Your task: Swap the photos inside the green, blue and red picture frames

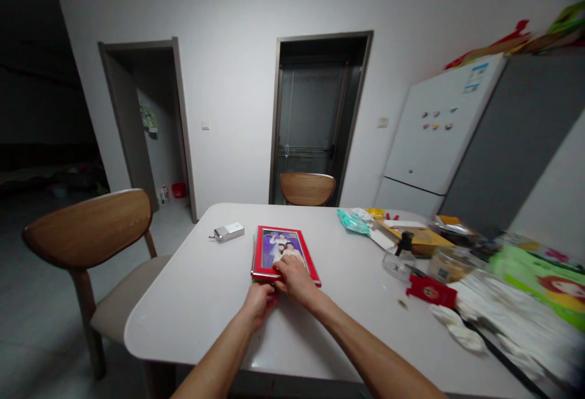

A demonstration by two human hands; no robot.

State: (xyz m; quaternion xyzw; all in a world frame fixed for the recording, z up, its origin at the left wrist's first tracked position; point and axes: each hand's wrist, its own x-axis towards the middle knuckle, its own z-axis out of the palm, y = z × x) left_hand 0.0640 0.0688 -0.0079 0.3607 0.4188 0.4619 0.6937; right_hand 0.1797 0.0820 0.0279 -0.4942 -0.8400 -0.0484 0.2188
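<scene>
A red-bordered picture frame [284,254] lies face up on the white table, showing a photo of people against a purple ground. It seems to rest on something of similar size, whose edge shows along the left side. My right hand [292,276] grips its near edge, the fingers over the glass and the thumb lower down at the rim. Just left of that, my left hand [261,303] is closed with curled fingers at the underside of the same edge. Its fingertips are partly hidden.
A small silver-and-white device [227,232] lies left of the frame. Along the table's right side are a teal packet [353,222], a glass jar [398,264], a red packet [431,291] and white cloths [503,320]. Wooden chairs stand at the left [91,228] and far side [307,189].
</scene>
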